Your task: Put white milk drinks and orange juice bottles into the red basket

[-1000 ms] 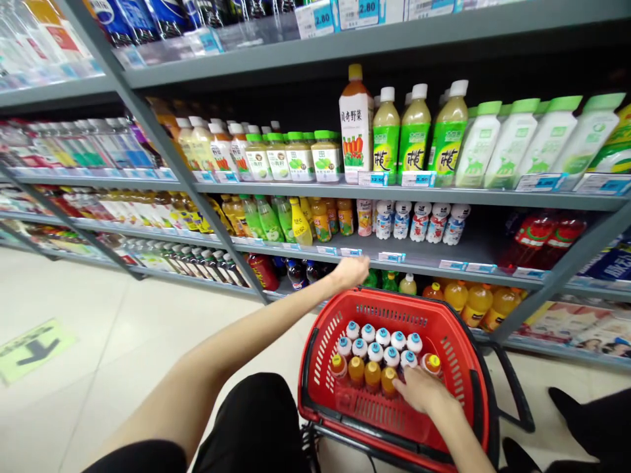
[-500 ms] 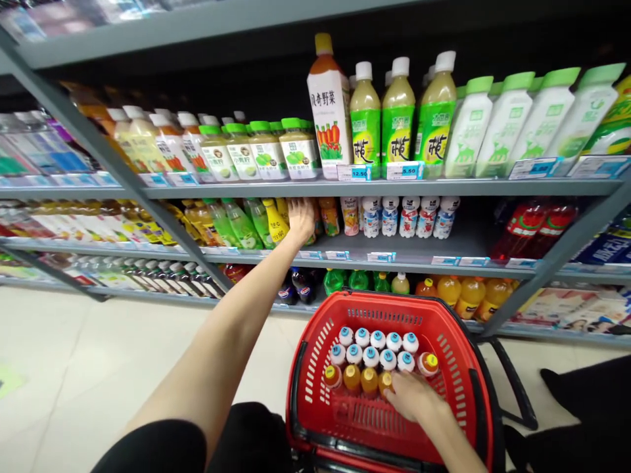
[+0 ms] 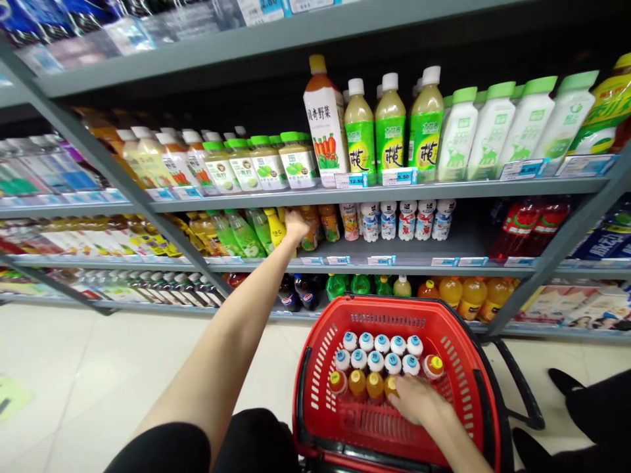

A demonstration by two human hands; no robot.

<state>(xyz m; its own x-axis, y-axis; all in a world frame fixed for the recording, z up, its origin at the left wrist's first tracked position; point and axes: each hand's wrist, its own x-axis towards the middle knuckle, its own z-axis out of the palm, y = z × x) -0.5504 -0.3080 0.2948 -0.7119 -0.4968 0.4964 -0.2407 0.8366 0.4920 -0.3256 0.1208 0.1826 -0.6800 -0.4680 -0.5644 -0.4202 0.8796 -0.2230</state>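
Note:
My left hand (image 3: 296, 225) is reaching into the middle shelf, between a slim yellow bottle (image 3: 275, 226) and an orange juice bottle (image 3: 310, 230). Its fingers are hidden, so any grip there cannot be made out. Down in the red shopping basket (image 3: 315, 348), my right hand (image 3: 417, 399) has its fingers around the top of an amber juice bottle (image 3: 391, 386), at the end of the front row. Behind that row stand two rows of small white bottles (image 3: 375, 361) with blue caps. Another orange drink bottle (image 3: 434, 366) with a yellow cap leans at their right.
Green-labelled bottles (image 3: 390, 135) and a large carrot juice bottle (image 3: 323, 128) stand on the shelf above. Small white bottles (image 3: 388, 222) line the middle shelf. The basket's black handle (image 3: 522, 387) sticks out to the right, near another person's dark shoe (image 3: 564, 380).
My left hand has gone deeper among the bottles, and its fingers have passed out of sight. My right hand stays at the same bottle. The view has shifted slightly.

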